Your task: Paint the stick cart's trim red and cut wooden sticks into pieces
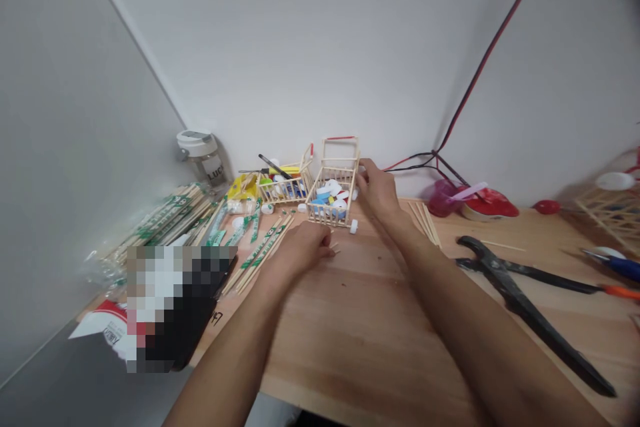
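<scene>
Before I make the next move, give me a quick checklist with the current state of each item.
1. Front stick cart standing upright on the table: ok.
2. Bottle caps inside that cart: ok.
3. White front-right wheel in place at the cart's corner: ok.
4. Right hand at the cart's rear right side: ok; firmness of any grip: cannot tell.
5. Left hand free of small pieces: cannot tell; short stick ends show by its fingertips.
6. Black long-handled pliers clear of both hands: ok, lying right of the right forearm.
</scene>
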A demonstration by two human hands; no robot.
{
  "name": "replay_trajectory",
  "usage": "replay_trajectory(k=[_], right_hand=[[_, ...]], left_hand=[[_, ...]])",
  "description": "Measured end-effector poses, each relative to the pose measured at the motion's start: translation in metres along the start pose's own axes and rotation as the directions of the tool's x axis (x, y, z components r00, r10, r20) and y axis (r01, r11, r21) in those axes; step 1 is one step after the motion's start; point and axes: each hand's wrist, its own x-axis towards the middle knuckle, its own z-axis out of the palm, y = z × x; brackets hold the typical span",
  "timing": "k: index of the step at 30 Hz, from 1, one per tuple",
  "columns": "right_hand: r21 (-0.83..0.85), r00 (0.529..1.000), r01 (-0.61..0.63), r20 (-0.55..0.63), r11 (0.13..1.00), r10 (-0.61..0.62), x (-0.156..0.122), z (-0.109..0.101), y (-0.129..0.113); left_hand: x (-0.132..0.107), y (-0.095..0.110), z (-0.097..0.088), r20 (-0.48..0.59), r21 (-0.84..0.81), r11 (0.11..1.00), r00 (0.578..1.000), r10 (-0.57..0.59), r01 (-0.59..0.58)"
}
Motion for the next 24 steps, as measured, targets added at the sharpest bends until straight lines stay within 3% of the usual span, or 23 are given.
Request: replay_trajectory(k=[5,12,19,24], right_hand=[[-0.003,1.0,0.007,0.001,1.0,-0.007,-0.0003,0.0006,-0.0002],[-0.009,1.0,0.013,-0.008,1.0,-0.013,-0.0007,0.0006,-0.0001],[-0.002,1.0,0.018,-0.02,1.0,-0.018,-0.0013,0.0019,0.0],[0.011,0.999,0.013,-0.038,1.0,-0.013,-0.0002,0.0002,0.0009]], left_hand=[[-0.0008,0.0014,-0.0025,-0.027,0.016,1.0,1.0,0.011,-0.01],[-0.0001,-0.0012,-0.0077,-0.167,0.002,0.997,0.983,0.076,-0.077],[0.0012,-0.0038,-0.0079,-0.192,-0.037,0.996,0.979,0.069,-0.078],[0.0007,-0.0003,-0.0099,-0.285,-0.076,0.989,0.954,0.097,-0.124]])
